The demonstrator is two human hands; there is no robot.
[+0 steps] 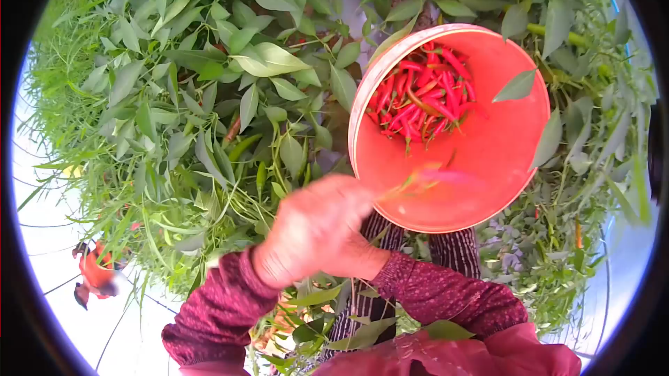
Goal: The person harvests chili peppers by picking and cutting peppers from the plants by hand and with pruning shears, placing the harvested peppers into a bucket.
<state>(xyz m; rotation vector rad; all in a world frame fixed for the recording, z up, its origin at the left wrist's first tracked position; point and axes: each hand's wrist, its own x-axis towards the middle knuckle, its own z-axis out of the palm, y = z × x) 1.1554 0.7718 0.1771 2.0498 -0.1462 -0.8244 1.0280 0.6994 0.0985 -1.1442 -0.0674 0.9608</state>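
A red bucket (488,146) with a pale rim stands open among the plants, and a heap of red chili peppers (425,94) lies in it. My left hand (306,219) is at the bucket's lower left edge, blurred by motion, its fingers closed toward the rim. Against it and partly behind it is my right hand (355,254). Blurred red and green peppers (432,179) show over the bucket's lower part, just right of the hands. Which hand has hold of them is hidden by the overlap and blur.
Leafy pepper plants (265,62) surround the bucket on both sides, and some leaves hang over its right rim. My striped trouser legs (456,250) are below the bucket. A person in orange (97,271) is at the far left.
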